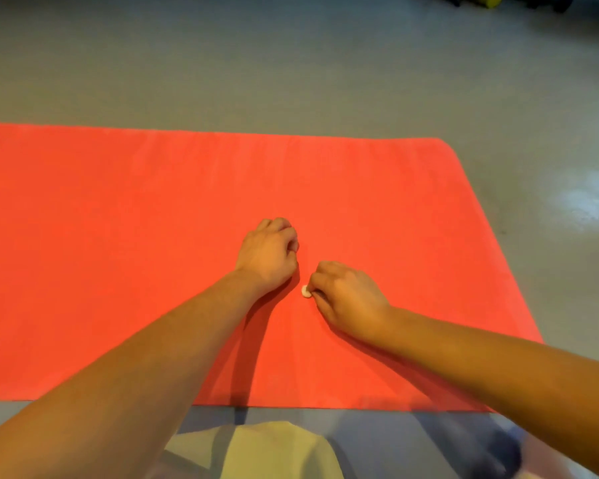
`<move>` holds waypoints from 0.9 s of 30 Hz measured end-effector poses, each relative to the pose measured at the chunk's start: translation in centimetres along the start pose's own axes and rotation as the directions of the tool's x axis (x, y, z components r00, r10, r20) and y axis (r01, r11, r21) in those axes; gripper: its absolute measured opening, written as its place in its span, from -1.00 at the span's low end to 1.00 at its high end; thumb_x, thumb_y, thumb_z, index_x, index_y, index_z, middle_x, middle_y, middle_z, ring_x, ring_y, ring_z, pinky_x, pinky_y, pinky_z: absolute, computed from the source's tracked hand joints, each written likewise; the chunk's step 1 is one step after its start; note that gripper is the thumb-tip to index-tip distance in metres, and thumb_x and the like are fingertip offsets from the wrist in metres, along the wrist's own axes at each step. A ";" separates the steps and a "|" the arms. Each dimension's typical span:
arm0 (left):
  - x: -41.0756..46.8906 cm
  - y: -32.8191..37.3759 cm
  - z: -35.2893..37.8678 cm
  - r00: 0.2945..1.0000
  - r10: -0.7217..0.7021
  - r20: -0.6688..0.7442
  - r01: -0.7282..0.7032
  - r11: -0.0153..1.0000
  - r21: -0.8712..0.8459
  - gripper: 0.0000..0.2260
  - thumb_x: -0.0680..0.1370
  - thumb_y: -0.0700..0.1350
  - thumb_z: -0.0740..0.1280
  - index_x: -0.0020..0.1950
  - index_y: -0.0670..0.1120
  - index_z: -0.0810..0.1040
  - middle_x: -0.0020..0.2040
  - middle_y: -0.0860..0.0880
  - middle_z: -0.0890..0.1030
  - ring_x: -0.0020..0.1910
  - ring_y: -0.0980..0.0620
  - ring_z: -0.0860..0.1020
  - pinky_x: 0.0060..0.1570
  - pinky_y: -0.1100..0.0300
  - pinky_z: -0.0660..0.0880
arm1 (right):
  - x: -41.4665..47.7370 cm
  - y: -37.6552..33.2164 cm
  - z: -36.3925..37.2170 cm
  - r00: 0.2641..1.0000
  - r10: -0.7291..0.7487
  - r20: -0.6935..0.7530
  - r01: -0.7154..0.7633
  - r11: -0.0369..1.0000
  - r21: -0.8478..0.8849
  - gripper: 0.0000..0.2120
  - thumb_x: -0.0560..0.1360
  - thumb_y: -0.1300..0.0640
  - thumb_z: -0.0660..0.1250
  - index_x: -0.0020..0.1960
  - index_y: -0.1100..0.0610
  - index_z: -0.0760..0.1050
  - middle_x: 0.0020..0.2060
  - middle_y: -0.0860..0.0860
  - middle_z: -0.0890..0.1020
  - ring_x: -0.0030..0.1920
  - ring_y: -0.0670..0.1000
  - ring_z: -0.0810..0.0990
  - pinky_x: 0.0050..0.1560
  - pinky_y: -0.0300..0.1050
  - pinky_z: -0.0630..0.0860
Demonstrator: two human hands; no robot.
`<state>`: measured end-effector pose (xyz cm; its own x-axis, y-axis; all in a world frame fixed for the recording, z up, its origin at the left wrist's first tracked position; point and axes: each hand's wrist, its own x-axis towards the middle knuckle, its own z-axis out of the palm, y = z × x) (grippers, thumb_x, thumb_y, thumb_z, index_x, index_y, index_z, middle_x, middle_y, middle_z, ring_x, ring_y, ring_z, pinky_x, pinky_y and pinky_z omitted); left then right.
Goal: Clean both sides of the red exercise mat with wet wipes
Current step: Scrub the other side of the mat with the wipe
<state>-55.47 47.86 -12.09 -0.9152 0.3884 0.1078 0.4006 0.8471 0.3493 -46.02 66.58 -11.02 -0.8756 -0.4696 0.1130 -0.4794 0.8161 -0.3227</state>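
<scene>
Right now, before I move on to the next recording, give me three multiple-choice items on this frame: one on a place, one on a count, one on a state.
1. Where is the small white wad?
A) on a table
B) on the red mat, at the fingertips of the right hand
C) on the person's lap

2. How many hands are over the mat?
A) none
B) one
C) two

3. How does the mat lie?
A) rolled up
B) folded in half
C) spread flat

Answers:
1 B: the right hand pinches the wad at the mat's surface.
2 C: the left hand, fingers curled, rests beside the right.
3 C: the mat's surface lies open, with no roll or fold.
</scene>
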 end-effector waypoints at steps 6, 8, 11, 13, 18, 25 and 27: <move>3.9 0.1 1.0 0.997 -0.012 -0.082 0.019 0.997 0.076 -0.59 0.44 0.00 0.13 0.19 -0.04 0.57 0.05 -0.07 0.56 0.07 -0.16 0.53 -0.04 -0.06 0.48 | 5.7 3.8 -0.2 0.993 0.100 -0.071 -0.103 0.994 -0.045 -0.88 0.51 0.12 0.28 -0.08 0.04 0.60 -0.15 -0.01 0.52 -0.07 0.13 0.57 -0.22 0.00 0.44; 4.7 0.1 1.7 0.994 -0.031 -0.108 0.040 0.995 0.086 -0.60 0.43 0.06 0.10 0.14 0.00 0.58 -0.01 -0.04 0.53 0.05 -0.14 0.54 -0.07 -0.05 0.45 | 8.9 5.9 -0.7 0.976 0.182 -0.117 -0.190 0.980 -0.058 -0.88 0.51 0.14 0.31 -0.08 0.07 0.63 -0.14 0.03 0.54 -0.06 0.16 0.57 -0.24 -0.06 0.34; 5.3 -0.1 2.5 0.986 -0.024 -0.166 0.039 0.995 0.090 -0.74 0.42 0.04 0.16 0.02 0.02 0.50 -0.05 -0.01 0.47 0.01 -0.12 0.50 -0.07 -0.04 0.39 | 13.8 9.2 -1.5 0.954 0.254 -0.162 -0.272 0.957 -0.104 -0.88 0.50 0.12 0.35 -0.06 0.09 0.67 -0.10 0.08 0.59 -0.03 0.19 0.59 -0.21 -0.05 0.37; 5.9 -0.4 2.9 0.981 0.020 -0.194 -0.003 0.996 0.088 -0.72 0.39 0.02 0.17 0.04 0.00 0.50 0.04 -0.02 0.47 0.07 -0.12 0.47 0.02 -0.08 0.41 | 16.9 11.4 -1.9 0.943 0.285 -0.172 -0.308 0.943 -0.127 -0.88 0.50 0.12 0.37 -0.05 0.09 0.67 -0.06 0.09 0.62 -0.02 0.21 0.61 -0.18 -0.03 0.44; 10.2 -1.1 3.6 0.976 0.001 -0.220 0.014 0.998 0.067 -0.53 0.40 0.05 0.20 0.29 0.02 0.53 0.35 -0.03 0.49 0.35 -0.10 0.43 0.34 -0.11 0.36 | 24.0 16.9 -2.7 0.906 0.371 -0.203 -0.397 0.911 -0.106 -0.88 0.48 0.09 0.41 -0.03 0.07 0.69 -0.01 0.09 0.68 0.01 0.20 0.65 -0.12 -0.06 0.48; 12.7 -1.2 4.4 0.985 -0.020 -0.170 0.034 0.996 0.080 -0.49 0.45 0.07 0.18 0.39 0.06 0.52 0.47 -0.06 0.45 0.46 -0.10 0.36 0.46 -0.24 0.27 | 30.8 21.7 -4.3 0.899 0.389 -0.200 -0.414 0.905 -0.101 -0.88 0.48 0.12 0.41 -0.01 0.09 0.68 0.01 0.11 0.69 0.02 0.20 0.65 -0.06 -0.05 0.52; 12.6 -1.1 4.3 0.986 -0.019 -0.167 0.034 0.996 0.087 -0.49 0.46 0.07 0.18 0.40 0.06 0.52 0.47 -0.06 0.45 0.46 -0.10 0.36 0.46 -0.23 0.27 | 31.1 21.9 -4.5 0.901 0.392 -0.184 -0.412 0.907 -0.090 -0.86 0.47 0.16 0.38 -0.01 0.09 0.68 0.01 0.12 0.70 0.02 0.21 0.65 -0.04 -0.03 0.55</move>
<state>-67.27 53.33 -15.10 -0.9173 0.3060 0.2549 0.3714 0.8883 0.2702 -84.04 71.35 -10.39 -0.9880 -0.0417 0.1487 -0.0790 0.9639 -0.2545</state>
